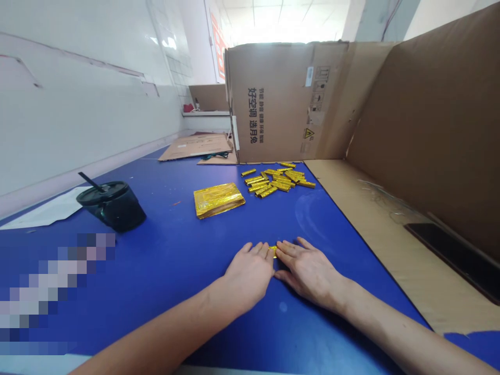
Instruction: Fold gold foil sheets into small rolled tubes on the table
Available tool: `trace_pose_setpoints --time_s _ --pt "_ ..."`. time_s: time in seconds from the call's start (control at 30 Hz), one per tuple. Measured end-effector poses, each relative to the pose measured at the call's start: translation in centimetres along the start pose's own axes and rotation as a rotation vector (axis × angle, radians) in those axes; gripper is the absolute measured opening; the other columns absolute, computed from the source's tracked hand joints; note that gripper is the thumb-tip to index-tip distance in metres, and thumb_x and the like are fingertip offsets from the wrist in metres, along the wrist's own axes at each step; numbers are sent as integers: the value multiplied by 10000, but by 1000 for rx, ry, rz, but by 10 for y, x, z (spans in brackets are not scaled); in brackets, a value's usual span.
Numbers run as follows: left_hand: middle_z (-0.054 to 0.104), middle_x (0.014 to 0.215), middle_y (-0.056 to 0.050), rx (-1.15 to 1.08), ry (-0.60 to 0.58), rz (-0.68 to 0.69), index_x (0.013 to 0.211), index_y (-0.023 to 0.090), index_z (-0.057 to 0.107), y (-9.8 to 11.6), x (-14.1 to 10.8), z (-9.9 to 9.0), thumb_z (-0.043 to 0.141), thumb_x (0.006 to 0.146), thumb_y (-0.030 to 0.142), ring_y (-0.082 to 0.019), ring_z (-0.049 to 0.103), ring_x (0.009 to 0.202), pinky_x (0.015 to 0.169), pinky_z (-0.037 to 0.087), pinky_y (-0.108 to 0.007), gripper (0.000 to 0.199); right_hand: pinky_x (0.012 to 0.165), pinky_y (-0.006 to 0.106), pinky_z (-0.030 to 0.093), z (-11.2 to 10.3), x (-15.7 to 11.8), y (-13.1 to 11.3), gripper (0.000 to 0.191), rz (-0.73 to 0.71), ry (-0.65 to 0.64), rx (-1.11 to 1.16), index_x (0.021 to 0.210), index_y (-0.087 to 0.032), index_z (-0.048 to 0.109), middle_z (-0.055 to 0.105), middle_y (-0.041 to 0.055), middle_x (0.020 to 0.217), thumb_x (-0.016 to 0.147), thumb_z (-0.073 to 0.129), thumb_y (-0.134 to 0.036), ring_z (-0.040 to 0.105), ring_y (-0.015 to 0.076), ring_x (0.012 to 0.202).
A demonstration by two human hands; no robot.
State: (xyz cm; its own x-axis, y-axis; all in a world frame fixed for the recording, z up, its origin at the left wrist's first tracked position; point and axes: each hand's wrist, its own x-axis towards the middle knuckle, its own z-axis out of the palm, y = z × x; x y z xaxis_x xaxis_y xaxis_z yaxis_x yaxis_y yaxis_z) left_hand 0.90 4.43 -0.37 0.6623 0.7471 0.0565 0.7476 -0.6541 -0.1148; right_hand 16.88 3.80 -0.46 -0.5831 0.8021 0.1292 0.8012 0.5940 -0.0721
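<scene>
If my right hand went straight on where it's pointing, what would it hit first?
Your right hand would likely meet the small gold piece first, then your left hand; exact depth is unclear.

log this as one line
left hand: fingers at gold foil piece; right hand: same piece; foil stack: beyond hands; foil rolls: loose pile

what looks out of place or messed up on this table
A tiny red scrap lies on the blue table, left of the gold foil stack, like stray litter. The dark cup with a straw seems to lean, though that may just be lens distortion. I see no spill.
</scene>
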Motion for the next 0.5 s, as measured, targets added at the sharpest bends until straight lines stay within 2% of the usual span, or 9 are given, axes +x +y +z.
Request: trace_pose_setpoints --time_s 0.17,0.37,0.43,0.5 --pt "475 1230 -155 -5 -42 27 1193 78 458 -5 -3 2 394 833 231 -252 443 1134 898 363 -404 396 982 470 262 -9 -1 1 396 3 -51 -18 1144 -143 532 526 126 1201 794 478 -322 485 250 1098" --pt "455 1249 -154 -9 -65 24 1211 62 439 -5 -5 0 388 842 256 -257 424 1151 907 366 -397 420 904 519 335 -28 -6 5 348 88 -129 -98 1046 -171 600 593 126 1113 762 522 -357 558 292 991" --pt "441 1259 -154 -8 -72 23 1216 63 433 -4 -6 -1 377 845 258 -256 413 1161 915 358 -397 423 903 512 337 -32 -7 6 317 136 -104 -102 979 -165 630 624 133 1056 790 484 -375 574 281 965" --pt "431 1267 -158 -4 -79 29 1217 58 431 -3 -6 -1 371 842 247 -256 403 1169 927 345 -396 424 937 516 297 -32 -6 4 376 137 -34 -68 1033 -161 604 586 141 1120 825 415 -411 530 273 1039"
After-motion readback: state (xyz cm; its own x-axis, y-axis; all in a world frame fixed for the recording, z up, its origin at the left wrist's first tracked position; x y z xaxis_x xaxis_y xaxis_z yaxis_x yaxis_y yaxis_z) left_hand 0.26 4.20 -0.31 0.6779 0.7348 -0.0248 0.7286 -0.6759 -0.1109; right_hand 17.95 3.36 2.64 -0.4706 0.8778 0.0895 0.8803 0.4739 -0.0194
